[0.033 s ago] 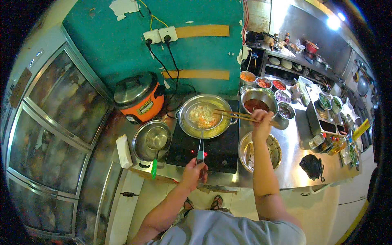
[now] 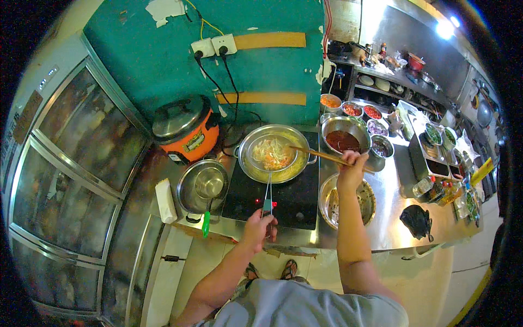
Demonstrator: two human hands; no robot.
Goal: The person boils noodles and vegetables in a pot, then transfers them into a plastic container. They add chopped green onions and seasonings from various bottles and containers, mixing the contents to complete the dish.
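Note:
My left hand point(image 2: 258, 229) is wrapped round the handle of a wire strainer point(image 2: 268, 196). Its round mesh bowl sits in a steel pot point(image 2: 251, 173) of yellowish liquid on a black induction cooker point(image 2: 272, 210). In the mesh lie pale shredded strips and orange bits of food point(image 2: 271, 155). Pinched in my right hand point(image 2: 353, 166), a pair of long wooden chopsticks point(image 2: 321, 156) points left, their tips at the right side of the food. Right of the pot, just beyond my right hand, stands a steel pot of red-brown sauce point(image 2: 344, 140).
An orange rice cooker point(image 2: 190, 139) stands back left, near a pan point(image 2: 188, 204) holding a green-handled ladle point(image 2: 206, 223). Below my right wrist lies a stained steel bowl point(image 2: 327, 204). Several bowls of chopped ingredients point(image 2: 372, 112) line the back right; a black bag point(image 2: 417, 222) lies on the counter.
The chopsticks, a little apart before, now lie close together, and their tips are slightly farther right. My right hand has shifted slightly; the strainer and left hand look almost unmoved.

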